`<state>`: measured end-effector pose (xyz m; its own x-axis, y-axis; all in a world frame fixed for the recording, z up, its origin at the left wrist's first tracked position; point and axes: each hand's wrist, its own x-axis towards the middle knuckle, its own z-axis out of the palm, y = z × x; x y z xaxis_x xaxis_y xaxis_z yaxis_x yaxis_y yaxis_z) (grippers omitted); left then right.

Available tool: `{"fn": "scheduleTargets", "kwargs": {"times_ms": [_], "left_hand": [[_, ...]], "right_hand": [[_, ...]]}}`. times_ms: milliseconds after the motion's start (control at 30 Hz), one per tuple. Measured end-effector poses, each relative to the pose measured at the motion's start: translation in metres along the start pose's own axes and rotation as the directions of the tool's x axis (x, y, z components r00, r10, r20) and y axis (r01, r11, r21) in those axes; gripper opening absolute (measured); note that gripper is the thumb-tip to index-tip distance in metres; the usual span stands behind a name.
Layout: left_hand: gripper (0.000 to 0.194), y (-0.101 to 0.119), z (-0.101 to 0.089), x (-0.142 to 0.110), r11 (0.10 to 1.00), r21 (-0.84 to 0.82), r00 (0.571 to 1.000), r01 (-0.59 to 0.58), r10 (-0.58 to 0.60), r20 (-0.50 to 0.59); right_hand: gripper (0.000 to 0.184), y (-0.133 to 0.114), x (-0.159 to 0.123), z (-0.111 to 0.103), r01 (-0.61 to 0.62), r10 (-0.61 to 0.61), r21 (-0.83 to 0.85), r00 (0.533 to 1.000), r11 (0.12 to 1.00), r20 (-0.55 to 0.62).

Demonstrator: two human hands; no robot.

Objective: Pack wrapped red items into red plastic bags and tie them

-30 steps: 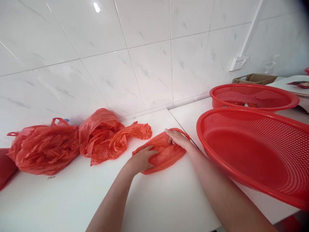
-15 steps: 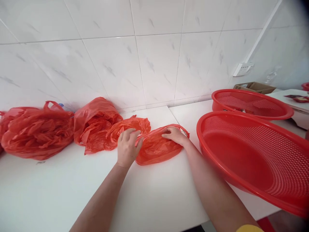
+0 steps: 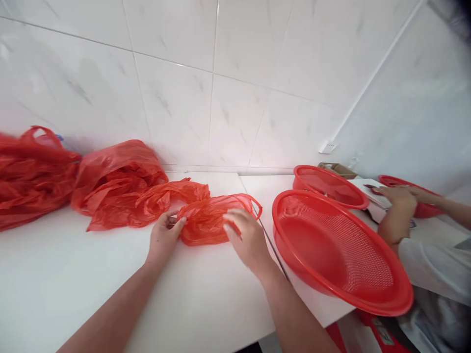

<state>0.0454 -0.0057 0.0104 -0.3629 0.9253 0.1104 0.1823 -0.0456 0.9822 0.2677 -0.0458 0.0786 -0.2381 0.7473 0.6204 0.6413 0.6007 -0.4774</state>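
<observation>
A thin red plastic bag [image 3: 206,223] lies crumpled on the white table in front of me. My left hand [image 3: 165,236] is at its left edge, thumb and fingers pinched on the film. Over the bag's right side is my right hand [image 3: 247,236], its fingers apart and slightly blurred; it grips nothing that I can see. The bag's loop handle [image 3: 253,200] reaches out to the right behind this hand. Against the bag's far left side lies a heap of more red plastic bags [image 3: 125,189].
Another red bag bundle [image 3: 33,176] lies at far left. On the right stand a large red perforated basket [image 3: 312,245] and a second red basket [image 3: 331,184], with a cardboard box [image 3: 338,169] behind. A co-worker's arms [image 3: 397,211] reach in at far right. A tiled wall [image 3: 176,98] closes the back.
My view has turned right, bringing the co-worker into sight. My left hand has come down and pinched the bag's left edge. My right hand has come off the bag's right part, fingers spread.
</observation>
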Motion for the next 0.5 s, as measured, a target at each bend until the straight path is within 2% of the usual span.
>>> {"fn": "scheduleTargets", "kwargs": {"times_ms": [100, 200, 267, 367, 433, 500], "left_hand": [[0.054, 0.004, -0.004, 0.000, 0.999, -0.003, 0.999, 0.038, -0.038, 0.012], [0.055, 0.008, -0.007, -0.001, 0.996, 0.041, 0.996, 0.077, -0.079, 0.036], [0.055, 0.008, -0.008, 0.001, 0.992, 0.093, 0.995, 0.084, -0.088, 0.046], [0.054, 0.004, -0.009, 0.006, 0.983, 0.170, 0.996, 0.067, -0.075, 0.039], [0.054, -0.001, -0.009, 0.009, 0.971, 0.232, 0.997, 0.057, -0.067, 0.032], [0.054, -0.006, -0.008, 0.012, 0.954, 0.295, 0.998, 0.047, -0.055, 0.019]], "right_hand": [[0.023, -0.019, -0.047, -0.040, 0.069, -0.067, 0.018, 0.993, 0.997, -0.096], [0.023, -0.014, -0.085, -0.089, -0.014, -0.011, -0.125, 0.980, 0.992, -0.198], [0.021, 0.000, -0.101, -0.126, -0.104, 0.029, -0.280, 0.965, 0.954, -0.259], [0.017, 0.032, -0.114, -0.179, -0.268, 0.123, -0.448, 0.937, 0.853, -0.326], [0.021, 0.060, -0.115, -0.209, -0.391, 0.236, -0.480, 0.906, 0.785, -0.351], [0.027, 0.092, -0.109, -0.233, -0.541, 0.396, -0.438, 0.835, 0.718, -0.382]]}}
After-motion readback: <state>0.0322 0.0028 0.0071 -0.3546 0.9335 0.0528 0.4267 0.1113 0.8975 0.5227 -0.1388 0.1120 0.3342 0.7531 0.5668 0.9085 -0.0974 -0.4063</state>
